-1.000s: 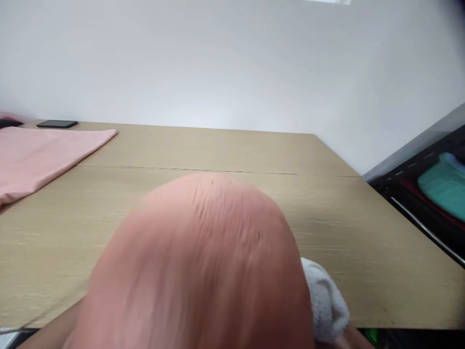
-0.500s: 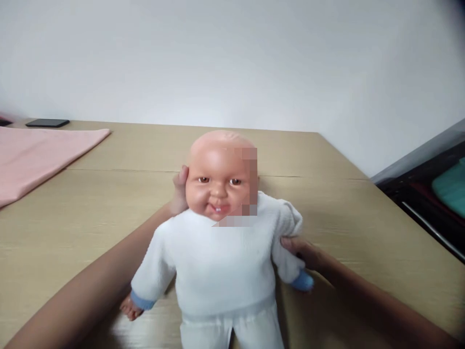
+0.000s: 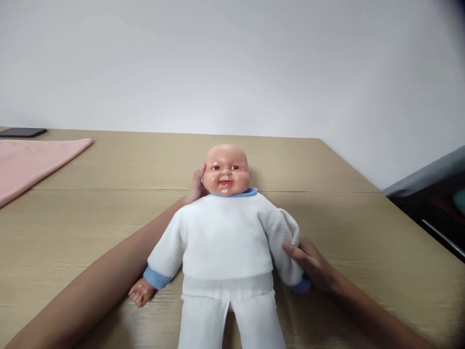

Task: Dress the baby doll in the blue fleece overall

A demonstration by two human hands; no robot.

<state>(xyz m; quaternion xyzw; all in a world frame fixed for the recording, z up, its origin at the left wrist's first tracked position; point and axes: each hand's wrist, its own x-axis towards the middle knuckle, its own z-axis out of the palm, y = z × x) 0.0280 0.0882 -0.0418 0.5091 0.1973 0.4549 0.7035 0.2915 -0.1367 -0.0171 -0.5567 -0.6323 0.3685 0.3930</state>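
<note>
Grip: the right hand (image 3: 308, 259) was closed on the sleeve (image 3: 282, 235) of the doll (image 3: 228, 237), its thumb on top and its other fingers largely hidden.
Head support: the left hand (image 3: 197, 184) touched the side of the doll's head (image 3: 225, 167); most of it was hidden, so whether it gripped could not be told.
Doll position: on its back, front up, on the table (image 3: 363, 242), between the two forearms.
Handling: judged light for its bulk; the plush top (image 3: 227, 232) and trousers (image 3: 203, 315) looked soft and easy to grip, the glossy head stiff and rather slippery. Fragility appeared low.
Hold points: the torso under both arms was judged the surest, with a palm behind the head; a sleeve alone would probably let the body swing.
Long axis: head toward the wall (image 3: 218, 63), legs toward the wearer and cut off by the lower edge of view; both arms angled outward and down.
Surroundings: pink cloth (image 3: 32, 162) well apart at left; a dark flat object (image 3: 23, 132) just beyond it.
</note>
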